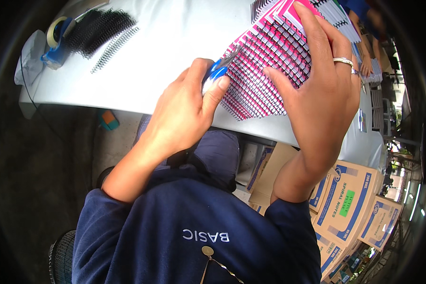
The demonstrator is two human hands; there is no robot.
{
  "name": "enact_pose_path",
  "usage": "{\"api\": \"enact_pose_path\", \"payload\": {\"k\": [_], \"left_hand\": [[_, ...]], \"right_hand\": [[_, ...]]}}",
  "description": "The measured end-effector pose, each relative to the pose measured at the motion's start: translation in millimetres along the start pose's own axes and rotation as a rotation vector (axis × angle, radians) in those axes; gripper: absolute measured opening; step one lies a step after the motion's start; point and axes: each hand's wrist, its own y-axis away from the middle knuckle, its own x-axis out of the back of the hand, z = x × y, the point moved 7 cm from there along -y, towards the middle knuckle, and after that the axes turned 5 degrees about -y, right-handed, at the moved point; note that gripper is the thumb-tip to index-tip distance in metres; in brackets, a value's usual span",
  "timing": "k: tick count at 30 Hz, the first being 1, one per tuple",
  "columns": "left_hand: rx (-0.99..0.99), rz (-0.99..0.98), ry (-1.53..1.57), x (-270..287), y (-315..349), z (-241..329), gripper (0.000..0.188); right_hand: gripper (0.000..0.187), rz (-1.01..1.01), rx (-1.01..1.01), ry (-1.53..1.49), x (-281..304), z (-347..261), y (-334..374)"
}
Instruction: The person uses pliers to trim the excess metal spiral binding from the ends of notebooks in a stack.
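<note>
My left hand (184,104) is closed around blue-handled pliers (217,74), whose grey metal jaws point up and right to the edge of a notebook pile. The spiral notebooks (262,71) lie overlapped in a slanting row, with pink covers, white pages and black wire coils. Over their right end spreads my right hand (324,94), its thumb by the coils and its index fingertip at a pink cover corner. That hand's fingers are apart, and a ring is on one of them. Whether the plier jaws grip a wire is too small to tell.
Loose black coils (99,31) lie at the table's far left beside a blue tape dispenser (57,45). A white cloth covers the table (170,33). Cardboard boxes (348,199) are stacked below at right. Another person's hand (366,59) is at the far right by more notebooks.
</note>
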Motion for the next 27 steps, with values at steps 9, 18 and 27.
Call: {"api": "enact_pose_path", "payload": {"k": [9,18,27], "left_hand": [[-0.076,0.077,-0.193,7,-3,-6,0.038],[0.282,-0.694,1.298,-35,0,-23,0.069],[0.332,-0.724,1.330,-37,3,-25,0.062]], "right_hand": [[0.064,-0.005,0.008,0.003,-1,-3,-1],[0.065,-0.008,0.013,0.009,-3,-4,0],[0.066,-0.011,0.010,0.021,-2,-1,2]]}}
